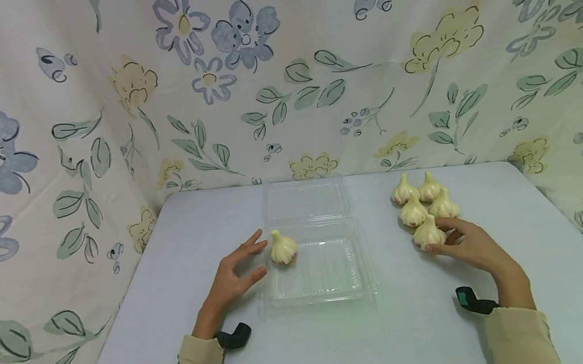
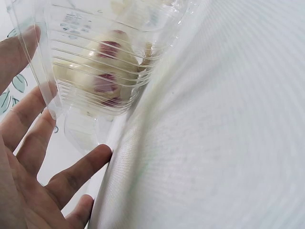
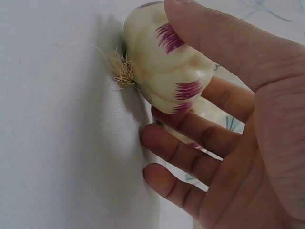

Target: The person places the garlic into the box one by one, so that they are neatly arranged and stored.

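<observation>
My right hand (image 1: pixel 476 247) pinches a garlic bulb (image 1: pixel 428 233) at the near end of a group on the right. In the right wrist view, the thumb (image 3: pixel 214 36) presses one side of this bulb (image 3: pixel 167 62), with fingers round the other; its tuft of roots faces the table. At the left side of a clear plastic clamshell box (image 1: pixel 328 299), my left hand (image 1: pixel 234 273) has its fingers spread, and some fingertips touch or nearly touch the wall. One garlic bulb (image 1: pixel 283 248) sits in the box's left rear part, seen through ribbed plastic in the left wrist view.
Several other garlic bulbs (image 1: pixel 412 210) stand close together behind the held one. The box's lid (image 1: pixel 306 201) lies opened toward the back of the white table (image 1: pixel 409 333). A floral curtain (image 1: pixel 318 133) hangs behind the table and along its left.
</observation>
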